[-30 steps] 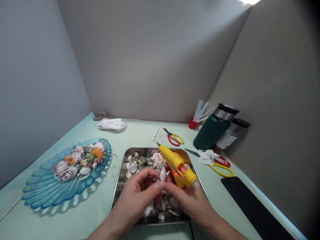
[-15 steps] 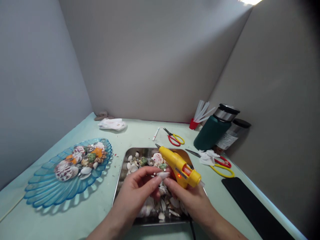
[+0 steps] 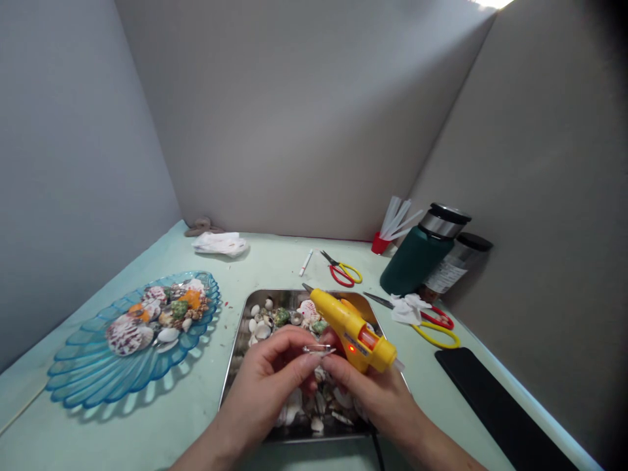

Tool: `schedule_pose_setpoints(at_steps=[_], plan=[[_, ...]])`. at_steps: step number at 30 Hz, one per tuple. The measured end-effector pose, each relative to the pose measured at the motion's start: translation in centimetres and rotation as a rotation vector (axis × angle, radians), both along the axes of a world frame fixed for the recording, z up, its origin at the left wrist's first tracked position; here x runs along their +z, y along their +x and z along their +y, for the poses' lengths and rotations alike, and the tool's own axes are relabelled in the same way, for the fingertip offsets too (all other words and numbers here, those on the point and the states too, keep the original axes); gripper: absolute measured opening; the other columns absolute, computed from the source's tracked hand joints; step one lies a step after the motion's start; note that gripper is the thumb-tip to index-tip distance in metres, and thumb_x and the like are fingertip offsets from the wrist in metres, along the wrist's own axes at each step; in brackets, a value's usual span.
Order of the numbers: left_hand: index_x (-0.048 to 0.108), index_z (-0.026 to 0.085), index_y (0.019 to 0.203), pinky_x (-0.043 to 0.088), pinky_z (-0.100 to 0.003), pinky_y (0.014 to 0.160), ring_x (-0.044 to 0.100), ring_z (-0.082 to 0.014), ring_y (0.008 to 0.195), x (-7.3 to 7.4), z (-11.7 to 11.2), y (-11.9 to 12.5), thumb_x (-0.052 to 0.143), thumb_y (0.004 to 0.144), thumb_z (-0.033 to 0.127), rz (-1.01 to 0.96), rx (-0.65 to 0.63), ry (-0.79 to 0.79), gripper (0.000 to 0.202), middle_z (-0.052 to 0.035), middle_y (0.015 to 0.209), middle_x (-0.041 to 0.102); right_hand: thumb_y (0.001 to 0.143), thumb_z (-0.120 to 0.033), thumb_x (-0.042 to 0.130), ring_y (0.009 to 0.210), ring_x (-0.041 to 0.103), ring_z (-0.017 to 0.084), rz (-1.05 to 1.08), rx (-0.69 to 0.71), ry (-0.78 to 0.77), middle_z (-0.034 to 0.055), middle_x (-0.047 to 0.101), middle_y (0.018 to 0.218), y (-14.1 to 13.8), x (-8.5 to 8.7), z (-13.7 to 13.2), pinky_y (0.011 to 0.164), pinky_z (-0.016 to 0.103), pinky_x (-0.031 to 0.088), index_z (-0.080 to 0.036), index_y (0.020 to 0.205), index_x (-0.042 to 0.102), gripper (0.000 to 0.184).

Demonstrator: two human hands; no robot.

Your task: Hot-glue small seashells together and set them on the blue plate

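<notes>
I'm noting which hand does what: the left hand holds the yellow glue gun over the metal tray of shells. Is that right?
Not quite: the head view shows the yellow glue gun in the right hand, not the left hand. It is indeed over the metal tray of shells.

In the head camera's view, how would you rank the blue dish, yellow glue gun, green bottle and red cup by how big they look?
1. Blue dish
2. Yellow glue gun and green bottle: too alike to rank; the glue gun sits nearer
3. Red cup
</notes>
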State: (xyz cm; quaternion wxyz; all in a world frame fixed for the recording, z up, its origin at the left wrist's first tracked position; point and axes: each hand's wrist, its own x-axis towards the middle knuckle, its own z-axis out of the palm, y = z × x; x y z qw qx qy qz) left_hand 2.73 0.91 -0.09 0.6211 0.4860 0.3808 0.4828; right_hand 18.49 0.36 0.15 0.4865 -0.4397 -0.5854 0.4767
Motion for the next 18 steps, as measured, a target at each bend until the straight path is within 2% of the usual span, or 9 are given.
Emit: schedule_pose_setpoints(at_steps=[3,6,9,13,18], plan=[[0.068,0.016,0.074,0.048,-0.022,0.054,0.056,-0.0100,0.056,0.0,0.0,0.0,0.070,0.072,0.027,-0.019,-0.007,-0.003,0.011,-0.0009,0.083,0.059,0.076,-0.033,0.067,0.076,0.064,0.019,0.002,0.005,-0.015,0.0030,0.068,0.082,0.0,-0.2,0.0,0.072,0.029,0.052,-0.018,0.088,0.063,0.020],[0.068,0.016,0.081,0.046,-0.021,0.055,0.055,-0.0096,0.054,-0.1,0.0,-0.2,0.068,0.074,0.029,-0.048,0.008,-0.089,0.014,0.0000,0.069,0.061,0.076,-0.035,0.066,0.079,0.062,0.019,-0.009,-0.021,-0.002,0.0034,0.067,0.085,0.0,-0.7,0.1,0.071,0.028,0.051,-0.018,0.089,0.063,0.020],[0.068,0.015,0.089,0.044,-0.020,0.055,0.052,-0.0094,0.051,-0.2,0.0,-0.3,0.068,0.075,0.031,-0.061,0.031,-0.174,0.022,0.0015,0.053,0.059,0.079,-0.038,0.063,0.066,0.058,0.015,-0.042,-0.023,-0.022,0.0019,0.063,0.078,0.1,-1.2,0.2,0.059,0.025,0.047,-0.018,0.089,0.063,0.022],[0.067,0.013,0.094,0.043,-0.021,0.055,0.053,-0.0102,0.051,-0.2,0.0,-0.3,0.067,0.075,0.032,-0.068,0.013,-0.187,0.026,0.0008,0.053,0.061,0.081,-0.041,0.061,0.052,0.048,0.009,-0.044,-0.020,-0.076,-0.0013,0.056,0.067,0.3,-1.5,0.2,0.049,0.022,0.041,-0.018,0.086,0.063,0.024],[0.065,0.013,0.094,0.041,-0.022,0.054,0.052,-0.0109,0.050,-0.4,0.0,-0.3,0.065,0.077,0.032,-0.102,0.001,-0.180,0.026,0.0011,0.051,0.060,0.078,-0.041,0.064,0.052,0.048,0.009,-0.035,-0.021,-0.080,0.0010,0.060,0.081,0.3,-1.7,0.2,0.050,0.023,0.043,-0.019,0.089,0.063,0.024]])
